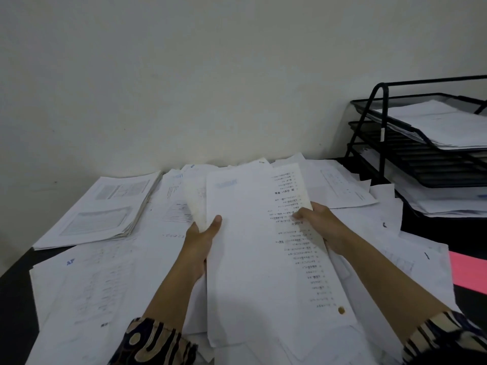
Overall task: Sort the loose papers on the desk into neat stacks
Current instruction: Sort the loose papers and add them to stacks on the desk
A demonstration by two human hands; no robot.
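Three black wire-mesh trays (411,164) are stacked at the right, white sheets lying inside. A sheaf of thin white printed papers (253,254) is pinched above the paper-strewn dark surface (15,291) by the left hand (204,233) and right hand (320,222), one grip curled on each side edge.

Matt white paper sheets (253,259) on a dark smooth desk (15,299); black wire-mesh metal tray rack (421,164); patterned cloth sleeves (155,343).

The scene is dimly and evenly lit, with a cool cast. No hard shadows or glare are seen. Print on the papers (263,246) is softened by blur. Wide-angle bending is seen at 3 o'clock, on the black tray rack (421,143).
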